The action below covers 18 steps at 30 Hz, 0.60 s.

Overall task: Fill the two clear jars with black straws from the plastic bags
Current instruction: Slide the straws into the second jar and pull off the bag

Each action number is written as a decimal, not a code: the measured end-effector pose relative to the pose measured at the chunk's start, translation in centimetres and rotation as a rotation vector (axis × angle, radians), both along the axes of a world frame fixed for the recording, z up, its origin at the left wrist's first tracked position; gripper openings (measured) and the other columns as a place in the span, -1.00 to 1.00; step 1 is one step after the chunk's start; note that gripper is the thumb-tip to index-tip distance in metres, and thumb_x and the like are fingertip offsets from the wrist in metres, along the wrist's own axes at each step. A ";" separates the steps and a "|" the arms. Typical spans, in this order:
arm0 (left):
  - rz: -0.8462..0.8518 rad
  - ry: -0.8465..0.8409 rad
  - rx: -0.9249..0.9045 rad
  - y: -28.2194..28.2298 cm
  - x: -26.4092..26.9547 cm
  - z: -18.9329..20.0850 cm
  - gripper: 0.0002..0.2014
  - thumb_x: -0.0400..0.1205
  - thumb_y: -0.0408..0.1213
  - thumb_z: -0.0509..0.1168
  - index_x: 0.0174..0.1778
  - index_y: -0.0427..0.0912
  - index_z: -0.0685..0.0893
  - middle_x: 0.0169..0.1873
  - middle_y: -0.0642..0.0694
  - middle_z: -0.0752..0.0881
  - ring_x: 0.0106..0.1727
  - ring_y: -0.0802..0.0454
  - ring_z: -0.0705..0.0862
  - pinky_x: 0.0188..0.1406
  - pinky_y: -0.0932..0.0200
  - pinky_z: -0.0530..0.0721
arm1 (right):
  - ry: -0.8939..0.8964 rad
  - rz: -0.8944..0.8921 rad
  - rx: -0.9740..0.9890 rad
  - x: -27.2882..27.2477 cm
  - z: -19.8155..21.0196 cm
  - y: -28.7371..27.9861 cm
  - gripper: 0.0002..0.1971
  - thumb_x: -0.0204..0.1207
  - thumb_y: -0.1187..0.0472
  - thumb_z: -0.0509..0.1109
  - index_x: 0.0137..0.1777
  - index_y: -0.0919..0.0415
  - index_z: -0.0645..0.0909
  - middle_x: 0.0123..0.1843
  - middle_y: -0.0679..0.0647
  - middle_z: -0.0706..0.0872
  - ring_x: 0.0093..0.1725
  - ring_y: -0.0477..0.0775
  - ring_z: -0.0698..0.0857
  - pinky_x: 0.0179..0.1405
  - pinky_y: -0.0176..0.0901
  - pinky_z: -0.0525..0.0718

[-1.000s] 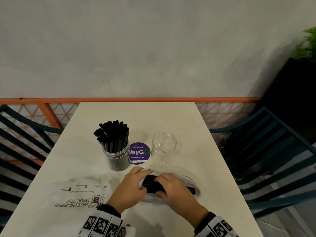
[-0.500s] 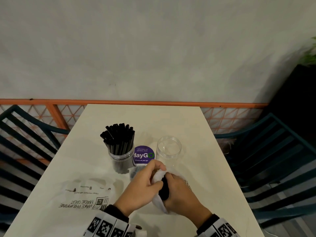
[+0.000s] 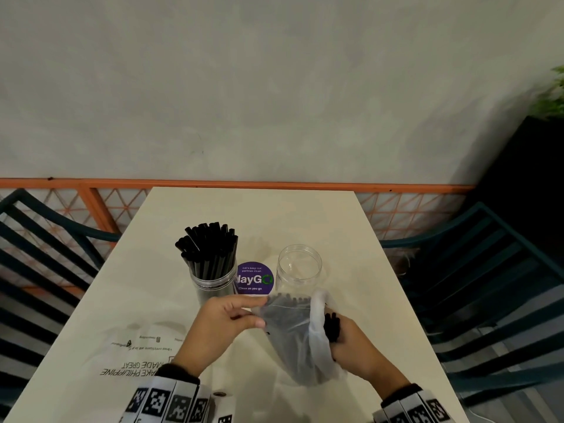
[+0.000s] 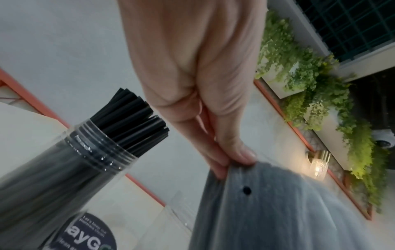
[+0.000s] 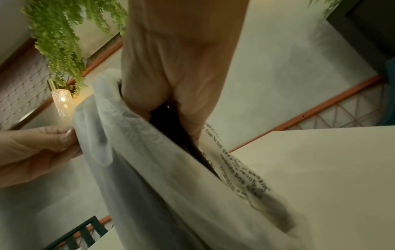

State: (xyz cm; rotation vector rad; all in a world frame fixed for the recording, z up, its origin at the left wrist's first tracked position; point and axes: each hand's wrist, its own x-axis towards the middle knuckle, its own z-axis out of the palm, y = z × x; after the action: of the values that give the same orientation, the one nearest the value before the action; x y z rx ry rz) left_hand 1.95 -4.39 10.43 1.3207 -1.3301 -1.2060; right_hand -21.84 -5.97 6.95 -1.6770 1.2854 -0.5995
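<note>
On the table, a clear jar (image 3: 213, 279) packed with black straws (image 3: 209, 248) stands left of an empty clear jar (image 3: 299, 265). In front of them a thin plastic bag (image 3: 290, 337) of black straws is held up on end. My left hand (image 3: 259, 312) pinches the bag's top edge (image 4: 239, 166) between thumb and fingers. My right hand (image 3: 334, 337) reaches into the bag's mouth and grips a bundle of black straws (image 3: 332, 326). The right wrist view shows those straws (image 5: 171, 123) in the curled fingers, with the bag (image 5: 138, 152) draped beside them.
An empty printed plastic bag (image 3: 122, 361) lies flat at the table's near left. A round purple sticker (image 3: 254, 279) sits between the jars. Dark slatted chairs (image 3: 45, 254) (image 3: 488, 270) flank the cream table (image 3: 274, 215). An orange railing and a grey wall stand behind.
The bag lay flat under both hands a second ago; it now stands on end, my left hand drawing its mouth open leftward and my right hand gripping the straws inside.
</note>
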 end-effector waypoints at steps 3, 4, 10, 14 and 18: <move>0.121 0.100 0.009 -0.2 -0.7 -0.5 -0.76 0.27 -0.65 0.47 -0.34 -0.21 0.80 -0.38 0.00 0.85 -0.26 0.13 0.80 -0.23 0.40 0.71 | -0.062 -0.020 0.011 -0.1 0.4 0.0 -0.57 0.44 0.48 0.34 0.04 -0.13 0.60 -0.11 -0.18 0.80 -0.03 -0.28 0.72 -0.04 -0.34 0.66; 0.145 0.110 0.005 -0.1 -0.9 -0.5 -0.82 0.27 -0.66 0.47 -0.38 -0.29 0.77 -0.44 0.00 0.84 -0.33 0.17 0.77 -0.29 0.42 0.69 | -0.079 -0.019 0.005 -0.1 0.5 0.0 -0.60 0.42 0.48 0.37 0.10 -0.04 0.59 -0.01 -0.07 0.79 0.05 -0.23 0.70 0.02 -0.28 0.65; 0.211 0.001 -0.031 0.1 -2.3 -0.6 -0.85 0.36 -0.50 0.49 -0.46 -0.34 0.66 -0.47 -0.25 0.76 -0.40 0.12 0.68 -0.29 0.29 0.71 | -0.058 0.070 0.070 0.3 0.2 0.2 -0.52 0.21 0.09 0.52 0.17 0.08 0.58 -0.07 -0.18 0.75 -0.07 -0.20 0.73 -0.04 -0.32 0.69; 0.192 -0.008 -0.044 0.2 -2.4 -0.8 -0.82 0.45 -0.47 0.43 -0.43 -0.25 0.60 -0.51 -0.09 0.78 -0.40 0.13 0.73 -0.24 0.27 0.73 | -0.160 -0.009 0.029 0.2 0.1 0.3 -0.86 0.17 0.12 0.50 -0.30 0.03 0.60 -0.42 -0.29 0.74 -0.39 -0.33 0.63 -0.36 -0.47 0.52; 0.217 0.108 -0.024 0.3 -1.9 -1.3 -0.87 0.53 -0.55 0.30 -0.31 -0.33 0.55 -0.45 -0.09 0.79 -0.33 0.11 0.75 -0.23 0.29 0.73 | -0.300 -0.168 -0.006 -0.8 -0.5 0.4 -0.76 0.30 0.27 0.55 -0.02 0.08 0.77 -0.05 -0.04 0.85 0.01 -0.10 0.78 -0.02 -0.25 0.70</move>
State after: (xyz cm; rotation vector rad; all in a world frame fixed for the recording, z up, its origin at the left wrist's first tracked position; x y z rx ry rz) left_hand 0.05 -4.05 9.14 1.3262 -1.0908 -1.0923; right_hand -22.68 -5.59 6.45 -1.4276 1.2110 -0.9189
